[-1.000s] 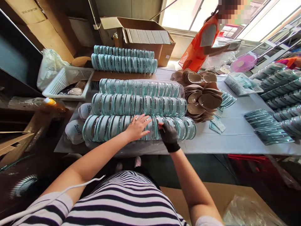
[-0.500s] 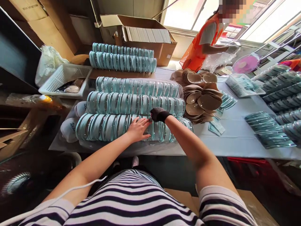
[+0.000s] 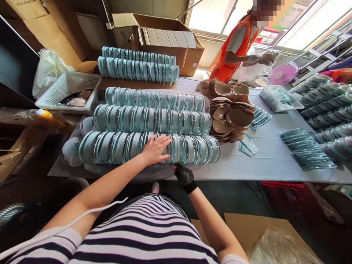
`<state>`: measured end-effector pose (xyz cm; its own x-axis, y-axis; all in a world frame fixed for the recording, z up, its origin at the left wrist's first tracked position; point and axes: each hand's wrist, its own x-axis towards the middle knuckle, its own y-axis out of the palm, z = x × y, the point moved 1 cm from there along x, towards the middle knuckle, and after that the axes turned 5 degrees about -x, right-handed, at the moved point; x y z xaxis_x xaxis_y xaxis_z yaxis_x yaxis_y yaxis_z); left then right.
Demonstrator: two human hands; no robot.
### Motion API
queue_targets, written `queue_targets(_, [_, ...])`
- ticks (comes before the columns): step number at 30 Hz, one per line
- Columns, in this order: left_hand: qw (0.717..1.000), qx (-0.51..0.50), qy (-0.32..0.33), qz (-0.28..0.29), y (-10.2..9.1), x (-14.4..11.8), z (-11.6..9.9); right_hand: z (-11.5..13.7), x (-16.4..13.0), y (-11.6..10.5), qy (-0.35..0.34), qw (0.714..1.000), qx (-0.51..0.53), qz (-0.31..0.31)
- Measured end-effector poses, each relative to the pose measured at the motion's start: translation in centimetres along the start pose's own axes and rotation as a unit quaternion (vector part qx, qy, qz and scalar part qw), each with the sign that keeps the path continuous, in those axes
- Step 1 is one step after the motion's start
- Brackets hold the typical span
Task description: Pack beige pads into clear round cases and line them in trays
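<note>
Carefully, keep the bare left hand (image 3: pixel 155 149), fingers spread flat, steadying the nearest row of clear teal-rimmed round packs (image 3: pixel 148 147) while the black-gloved right hand (image 3: pixel 183 175), its grip curled beyond telling, supports the white tabletop (image 3: pixel 264 161) edge side.

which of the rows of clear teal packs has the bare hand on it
The front row, nearest the table edge: the left hand lies flat on top. The rows behind it are untouched.

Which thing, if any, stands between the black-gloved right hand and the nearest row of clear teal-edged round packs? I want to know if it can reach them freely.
Nothing visible does. The black-gloved right hand sits at the table's front edge, just below the nearest row of clear teal-edged round packs. The bare left hand lies flat on that row, slightly left of the glove.
</note>
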<state>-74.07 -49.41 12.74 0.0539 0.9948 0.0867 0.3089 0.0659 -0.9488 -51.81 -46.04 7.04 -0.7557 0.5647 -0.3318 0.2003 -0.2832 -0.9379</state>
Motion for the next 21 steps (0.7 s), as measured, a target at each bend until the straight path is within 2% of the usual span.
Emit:
queue_targets(2, [1.000, 0.005, 0.007, -0.006, 0.0, 0.5, -0.6, -1.4, 0.3, -2.7, 0.020, 0.997, 0.014, -0.075])
queue_targets(4, [1.000, 0.005, 0.029, -0.005, 0.0, 1.5, -1.7, -3.4, 1.7, -6.9, 0.073, 0.983, 0.015, -0.168])
queue_targets(5, [0.999, 0.004, 0.041, 0.002, 0.2, 2.1, -2.3, -4.3, 2.8, -9.1, 0.095, 0.978, 0.006, -0.187])
queue_targets(6, [0.999, 0.003, 0.051, 0.012, 0.4, 2.8, -2.8, -5.0, 4.3, -11.2, 0.104, 0.978, -0.008, -0.179])
queue_targets(7, [0.998, 0.005, 0.057, 0.022, 0.6, 3.4, -3.3, -5.5, 5.9, -13.0, 0.109, 0.983, -0.027, -0.144])
queue_targets(8, [0.998, 0.008, 0.060, 0.030, 0.9, 3.9, -3.7, -5.7, 7.5, -14.5, 0.100, 0.991, -0.050, -0.076])
queue_targets(10, [0.997, 0.020, 0.063, 0.038, 1.4, 4.6, -4.1, -5.5, 10.3, -16.4, 0.047, 0.995, -0.090, 0.021])
queue_targets(12, [0.997, 0.033, 0.065, 0.036, 1.9, 4.7, -4.0, -5.0, 11.9, -17.3, 0.006, 0.992, -0.107, 0.066])
queue_targets(15, [0.997, 0.038, 0.059, 0.032, 2.2, 4.6, -3.6, -4.8, 12.0, -17.3, -0.010, 0.993, -0.106, 0.058])
queue_targets(19, [0.997, 0.027, 0.059, 0.030, 2.2, 4.5, -3.5, -5.6, 9.3, -16.5, -0.032, 0.996, -0.085, 0.005])
queue_targets(21, [0.998, 0.022, 0.057, 0.028, 2.0, 4.5, -3.6, -6.2, 7.2, -15.5, -0.032, 0.998, -0.046, -0.031])
